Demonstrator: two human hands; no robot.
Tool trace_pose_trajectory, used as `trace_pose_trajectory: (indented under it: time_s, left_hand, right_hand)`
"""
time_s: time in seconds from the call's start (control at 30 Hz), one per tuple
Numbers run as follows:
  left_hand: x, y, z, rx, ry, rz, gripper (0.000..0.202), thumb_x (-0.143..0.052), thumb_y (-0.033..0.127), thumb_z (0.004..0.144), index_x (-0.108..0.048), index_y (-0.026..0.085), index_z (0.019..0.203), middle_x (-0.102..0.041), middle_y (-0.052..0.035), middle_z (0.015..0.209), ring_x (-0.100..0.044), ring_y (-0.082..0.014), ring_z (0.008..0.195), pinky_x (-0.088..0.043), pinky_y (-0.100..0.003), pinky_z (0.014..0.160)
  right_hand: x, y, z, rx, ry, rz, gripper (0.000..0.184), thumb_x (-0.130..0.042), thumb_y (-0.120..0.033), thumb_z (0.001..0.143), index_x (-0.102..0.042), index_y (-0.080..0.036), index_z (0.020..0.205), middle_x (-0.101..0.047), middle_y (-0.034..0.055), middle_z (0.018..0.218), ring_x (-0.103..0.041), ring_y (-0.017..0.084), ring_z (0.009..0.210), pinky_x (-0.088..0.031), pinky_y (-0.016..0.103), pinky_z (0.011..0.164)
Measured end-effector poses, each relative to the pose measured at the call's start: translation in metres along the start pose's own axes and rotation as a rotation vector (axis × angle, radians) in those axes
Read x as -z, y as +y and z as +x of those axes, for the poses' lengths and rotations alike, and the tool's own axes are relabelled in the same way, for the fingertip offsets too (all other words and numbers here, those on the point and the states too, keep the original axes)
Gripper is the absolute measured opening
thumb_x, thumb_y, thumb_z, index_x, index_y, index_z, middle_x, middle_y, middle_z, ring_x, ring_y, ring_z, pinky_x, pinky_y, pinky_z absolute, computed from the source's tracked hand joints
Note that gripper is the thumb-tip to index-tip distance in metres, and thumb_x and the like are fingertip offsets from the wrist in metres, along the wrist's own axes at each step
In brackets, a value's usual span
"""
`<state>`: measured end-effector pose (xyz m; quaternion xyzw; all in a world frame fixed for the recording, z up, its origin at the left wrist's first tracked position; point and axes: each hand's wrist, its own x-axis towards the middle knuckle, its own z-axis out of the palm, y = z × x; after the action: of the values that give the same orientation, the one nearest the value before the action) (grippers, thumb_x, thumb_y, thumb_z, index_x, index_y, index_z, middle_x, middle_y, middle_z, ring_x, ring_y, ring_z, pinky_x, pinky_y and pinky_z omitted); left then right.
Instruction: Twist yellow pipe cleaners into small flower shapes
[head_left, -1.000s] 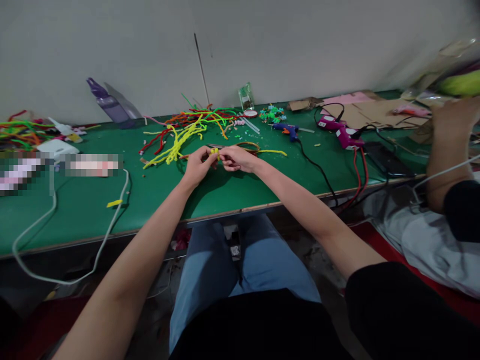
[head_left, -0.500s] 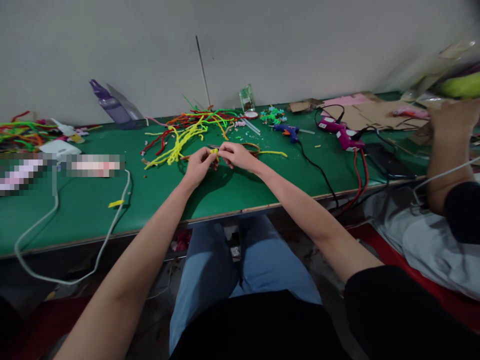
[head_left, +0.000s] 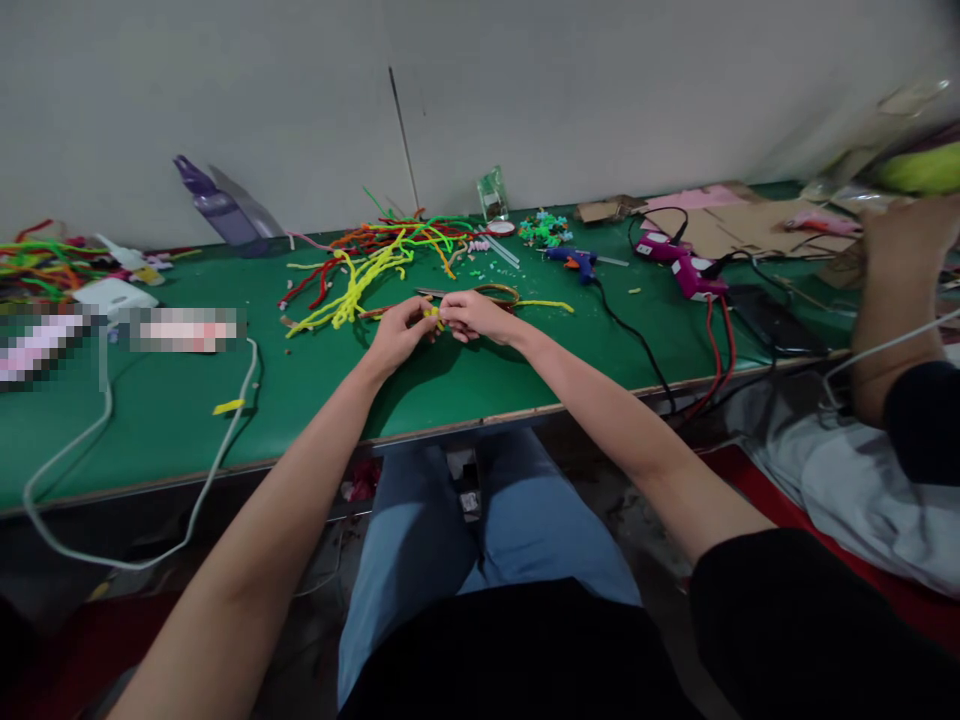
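Note:
Over the green tabletop, my left hand (head_left: 397, 332) and my right hand (head_left: 474, 316) meet fingertip to fingertip. Both are closed in a pinch on a small bent piece of yellow pipe cleaner (head_left: 432, 313), mostly covered by the fingers. Just behind the hands lie scissors (head_left: 429, 293), partly hidden by my right hand. One yellow pipe cleaner (head_left: 551, 305) sticks out to the right of them. A bundle of yellow pipe cleaners (head_left: 367, 280) rests beyond my left hand, in front of a red, orange and green heap (head_left: 397, 235).
Farther back are small teal and green pieces (head_left: 545, 228) and a blue glue gun (head_left: 576, 262) with its cord. Magenta plug devices (head_left: 697, 278) and a dark phone (head_left: 776, 320) lie rightward. Another person's arm (head_left: 904, 300) is at far right. A white cable (head_left: 217, 470) hangs at left.
My hands have dropped slightly, and the right fingers have curled further over the yellow piece, so less of it shows. The view has shifted a little.

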<state>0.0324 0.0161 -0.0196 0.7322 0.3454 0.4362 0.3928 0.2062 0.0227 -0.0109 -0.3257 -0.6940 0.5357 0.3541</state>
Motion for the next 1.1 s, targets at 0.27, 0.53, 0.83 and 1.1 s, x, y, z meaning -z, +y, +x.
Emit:
trace_pose_trajectory:
  time_s: [0.27, 0.53, 0.83, 1.1]
  left_hand:
    - [0.001, -0.004, 0.003, 0.005, 0.146, -0.104, 0.018, -0.066, 0.031, 0.076, -0.053, 0.019, 0.073, -0.06, 0.0003, 0.068, -0.058, -0.0129, 0.064, -0.052, -0.025, 0.056]
    - [0.001, -0.001, 0.002, 0.028, 0.143, -0.059, 0.019, -0.068, 0.032, 0.074, -0.056, 0.018, 0.07, -0.054, 0.0022, 0.065, -0.052, -0.0103, 0.057, -0.051, -0.024, 0.054]
    - [0.001, -0.005, 0.002, 0.017, 0.078, -0.023, 0.021, -0.067, 0.035, 0.076, -0.058, 0.017, 0.073, -0.059, 0.0012, 0.065, -0.056, -0.0114, 0.056, -0.05, -0.026, 0.055]
    - [-0.001, -0.002, 0.002, 0.039, 0.141, -0.079, 0.025, -0.072, 0.036, 0.073, -0.055, 0.018, 0.072, -0.059, 0.0011, 0.066, -0.057, -0.0115, 0.058, -0.052, -0.026, 0.054]
  right_hand:
    - [0.003, -0.006, 0.0, 0.048, 0.054, -0.008, 0.018, -0.044, -0.021, 0.095, -0.046, -0.017, 0.078, -0.045, -0.0052, 0.058, -0.046, 0.005, 0.041, -0.025, 0.015, 0.033]
    - [0.002, -0.003, 0.0, 0.143, 0.062, -0.09, 0.017, -0.047, -0.014, 0.09, -0.047, -0.017, 0.073, -0.042, -0.0066, 0.051, -0.044, 0.006, 0.041, -0.032, 0.017, 0.04]
    - [0.003, 0.003, 0.001, 0.201, 0.07, -0.186, 0.016, -0.047, -0.014, 0.089, -0.049, -0.017, 0.073, -0.044, -0.006, 0.052, -0.042, 0.006, 0.045, -0.031, 0.017, 0.045]
    - [0.002, 0.001, 0.0, 0.19, 0.119, -0.202, 0.016, -0.045, -0.019, 0.092, -0.048, -0.018, 0.076, -0.045, -0.0053, 0.056, -0.04, 0.007, 0.047, -0.032, 0.019, 0.048]
